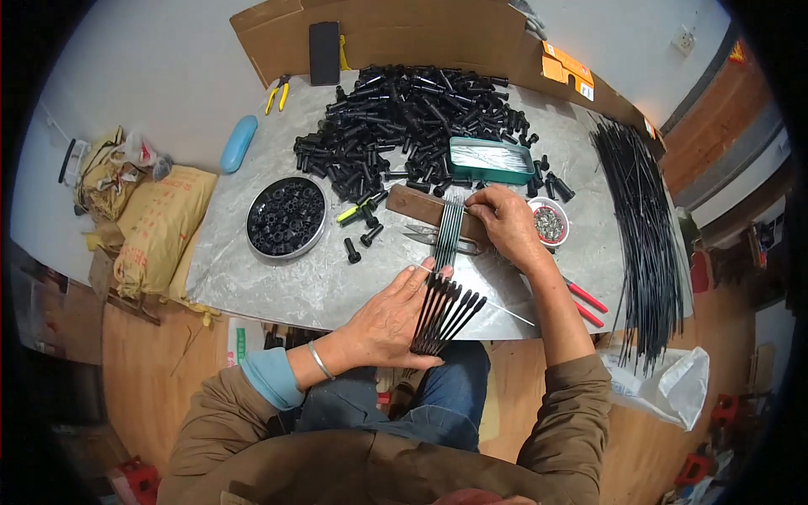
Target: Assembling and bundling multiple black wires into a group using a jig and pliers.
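Observation:
My left hand [389, 316] grips a bundle of thin black rods with black handles [444, 307] at the near table edge. The rods fan forward across a brown wooden block [412, 204]. My right hand [507, 220] rests on the far ends of the rods, pressing them onto the block, fingers curled. Grey scissors [425, 236] lie under the rods beside the block. A small white bowl of tiny metal parts [550, 224] sits just right of my right hand.
A heap of black plastic handles [404, 118] covers the table's far middle, with a green tin [491, 160], a round tin of black caps [286, 217], long black rods [644, 227] at right, red pliers [585, 303], yellow pliers [277, 93], cardboard [396, 34] behind, sacks [156, 227] at left.

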Tool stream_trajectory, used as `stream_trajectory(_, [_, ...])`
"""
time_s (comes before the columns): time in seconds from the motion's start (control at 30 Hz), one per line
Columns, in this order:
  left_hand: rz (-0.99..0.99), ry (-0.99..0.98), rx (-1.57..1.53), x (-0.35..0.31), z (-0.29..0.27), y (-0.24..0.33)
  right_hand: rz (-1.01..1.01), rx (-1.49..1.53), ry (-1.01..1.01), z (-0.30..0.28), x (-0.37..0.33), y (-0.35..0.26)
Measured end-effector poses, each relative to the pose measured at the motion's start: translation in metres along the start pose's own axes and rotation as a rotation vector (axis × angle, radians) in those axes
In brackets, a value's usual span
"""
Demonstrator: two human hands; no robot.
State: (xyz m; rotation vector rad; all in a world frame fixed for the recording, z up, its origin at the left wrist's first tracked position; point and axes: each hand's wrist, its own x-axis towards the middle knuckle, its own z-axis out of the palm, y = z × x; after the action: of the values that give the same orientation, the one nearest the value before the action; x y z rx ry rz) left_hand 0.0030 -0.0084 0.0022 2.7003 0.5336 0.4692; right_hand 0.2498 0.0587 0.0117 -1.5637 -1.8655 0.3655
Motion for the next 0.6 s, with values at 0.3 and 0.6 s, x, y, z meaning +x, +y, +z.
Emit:
stream_trajectory(0.3, [0.015, -0.023, 0.027, 0.006, -0.004, 0.003, 0.141, 0.24, 0.042, 0.008, -0.001, 0.007])
stream_trajectory(0.6, [-0.003, -0.024, 0.015, 0.006, -0.004, 0.003, 0.116, 0.235, 0.025, 0.008, 0.001, 0.0])
